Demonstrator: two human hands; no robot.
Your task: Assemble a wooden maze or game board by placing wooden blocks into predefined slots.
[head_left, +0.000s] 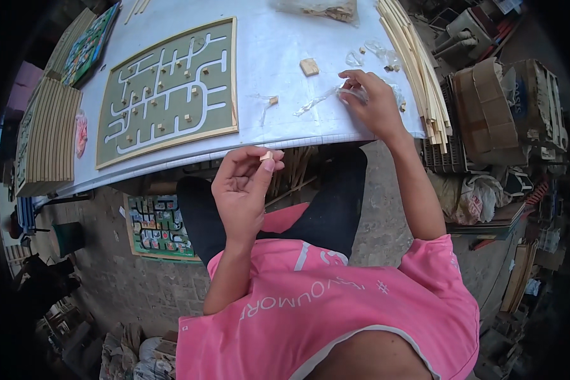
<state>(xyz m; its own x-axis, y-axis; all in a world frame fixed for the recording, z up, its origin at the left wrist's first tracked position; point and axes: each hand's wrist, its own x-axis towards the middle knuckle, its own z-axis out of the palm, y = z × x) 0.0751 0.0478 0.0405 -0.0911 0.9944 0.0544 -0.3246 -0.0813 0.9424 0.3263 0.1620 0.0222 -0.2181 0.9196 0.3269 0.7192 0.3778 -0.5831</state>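
Observation:
My left hand [244, 183] is raised just off the table's near edge, pinching a small wooden block [266, 156] between thumb and fingers. Over the right part of the table, my right hand [373, 104] has its fingers curled round a piece of clear plastic [352, 93]. A wrinkled clear strip [315, 102] lies beside that hand. Left of it, another small wooden block [273, 100] rests on a scrap of plastic. Further back sits a larger wooden piece [309, 67]. The framed green board [169, 88] with pale grooved tracks carries several small wooden pegs or blocks.
Long thin wooden strips [418, 76] line the table's right edge. Stacked framed boards [47, 136] stand at the left, near a pink bag [81, 133]. A plastic bag of wood pieces [320, 7] lies at the back. Cardboard boxes [497, 114] are on the right.

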